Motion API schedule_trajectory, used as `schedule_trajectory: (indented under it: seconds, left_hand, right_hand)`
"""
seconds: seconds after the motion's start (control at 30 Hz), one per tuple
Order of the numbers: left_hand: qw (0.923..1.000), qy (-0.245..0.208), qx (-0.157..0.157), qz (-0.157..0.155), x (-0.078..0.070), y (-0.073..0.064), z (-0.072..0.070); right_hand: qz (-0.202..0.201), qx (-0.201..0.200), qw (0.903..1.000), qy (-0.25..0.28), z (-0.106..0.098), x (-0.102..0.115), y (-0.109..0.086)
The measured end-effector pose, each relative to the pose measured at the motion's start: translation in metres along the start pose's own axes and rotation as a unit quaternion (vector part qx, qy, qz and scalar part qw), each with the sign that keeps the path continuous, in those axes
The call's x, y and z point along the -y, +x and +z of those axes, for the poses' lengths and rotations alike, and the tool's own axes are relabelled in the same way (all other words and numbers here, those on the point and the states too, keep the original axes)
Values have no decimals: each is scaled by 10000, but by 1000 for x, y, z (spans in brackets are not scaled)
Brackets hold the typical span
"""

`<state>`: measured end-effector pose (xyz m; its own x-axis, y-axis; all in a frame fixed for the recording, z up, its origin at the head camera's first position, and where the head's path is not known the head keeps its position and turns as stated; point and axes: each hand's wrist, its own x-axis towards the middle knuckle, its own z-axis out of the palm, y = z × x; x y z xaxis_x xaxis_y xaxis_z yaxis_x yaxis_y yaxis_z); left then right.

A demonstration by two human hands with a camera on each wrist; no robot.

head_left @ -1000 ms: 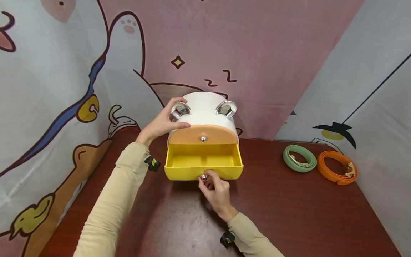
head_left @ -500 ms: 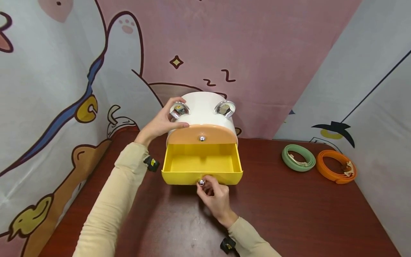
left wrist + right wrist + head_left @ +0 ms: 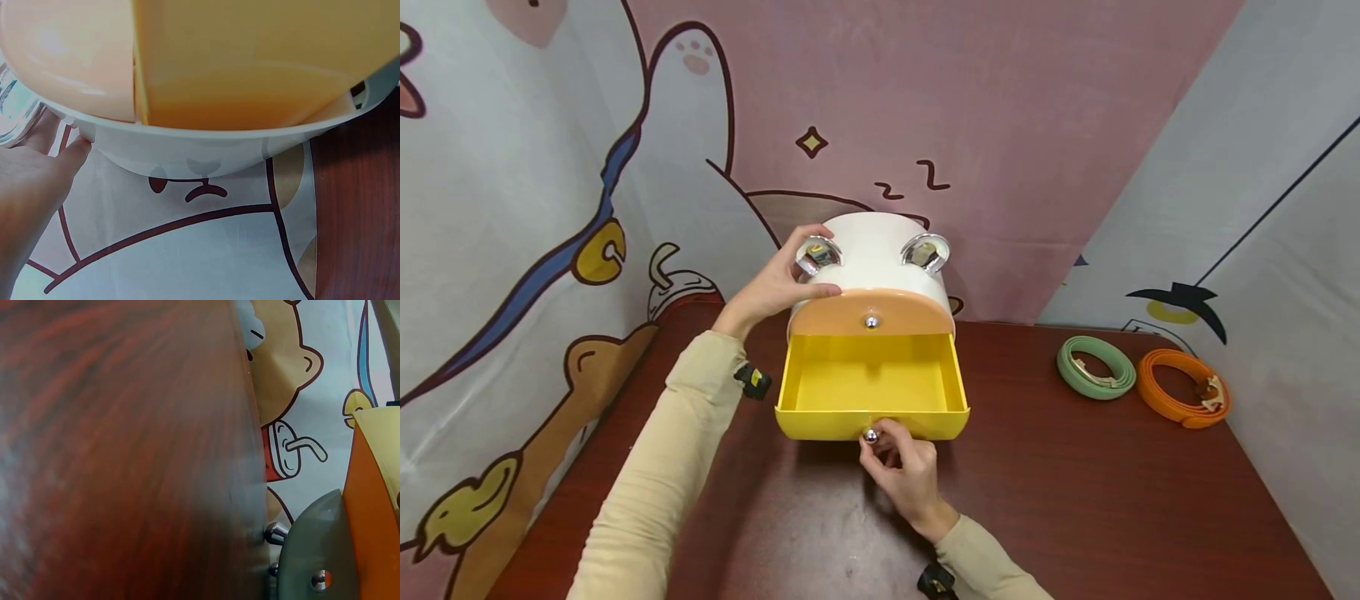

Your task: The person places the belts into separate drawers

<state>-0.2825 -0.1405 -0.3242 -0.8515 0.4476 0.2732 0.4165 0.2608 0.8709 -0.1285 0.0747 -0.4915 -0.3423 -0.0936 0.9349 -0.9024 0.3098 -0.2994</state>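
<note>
A white tabletop drawer box (image 3: 880,250) with two chrome eye-shaped rings stands against the back wall. Its peach upper front (image 3: 850,317) has a round chrome knob and sits flush. Below that, a yellow drawer (image 3: 872,375) is pulled out, showing a bare inside. My left hand (image 3: 778,279) grips the box's upper left corner around one ring, thumb along the peach front. The left wrist view shows part of that hand (image 3: 37,181) at the box's side. My right hand (image 3: 906,471) pinches the drawer's chrome knob (image 3: 871,435); the right wrist view does not show it.
A rolled green belt (image 3: 1096,367) and a rolled orange belt (image 3: 1183,389) lie on the right of the dark red wooden table (image 3: 1060,500). Cartoon-printed cloth (image 3: 985,150) hangs behind and on both sides. A grey-green lower front (image 3: 319,550) of the box appears in the right wrist view.
The yellow drawer has slid further out toward me, with my right hand moving along on its knob. My left hand has kept its hold on the box.
</note>
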Motion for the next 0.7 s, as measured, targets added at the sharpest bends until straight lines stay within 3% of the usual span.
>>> schedule_trajectory:
  seconds: [0.4, 0.7]
  left_hand:
    - [9998, -208, 42, 32, 0, 1, 1]
    - [9995, -285, 102, -33, -8, -2, 1]
  right_hand:
    - [-212, -61, 9997, 77, -1, 3, -1]
    - [-86, 109, 9997, 224, -5, 7, -1]
